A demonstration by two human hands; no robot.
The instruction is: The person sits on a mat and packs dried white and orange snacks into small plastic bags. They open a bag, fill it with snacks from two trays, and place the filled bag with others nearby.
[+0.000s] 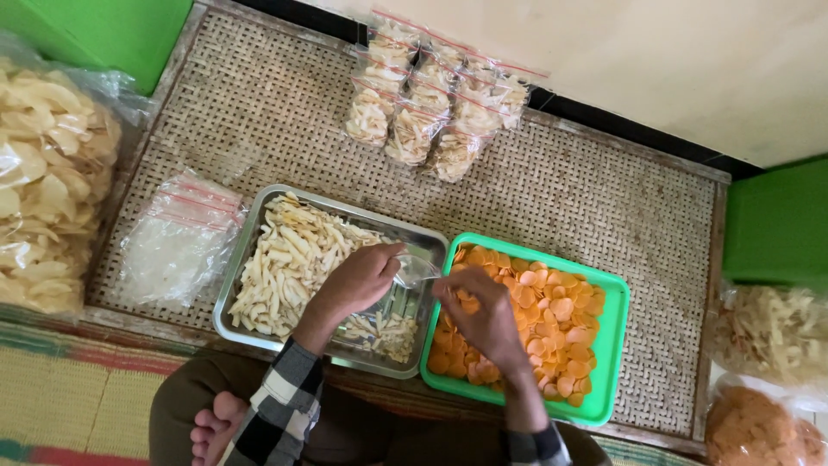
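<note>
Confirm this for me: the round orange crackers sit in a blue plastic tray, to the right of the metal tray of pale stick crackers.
Not quite. The head view shows the round orange crackers in a green plastic tray, not a blue one. The rest holds: it sits to the right of the metal tray of pale stick crackers.

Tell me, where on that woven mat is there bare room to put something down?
The woven mat lies bare right of the filled snack bags, above the green tray. Another bare patch lies left of those bags, above the metal tray. It is crowded around the left hand and right hand.
</note>
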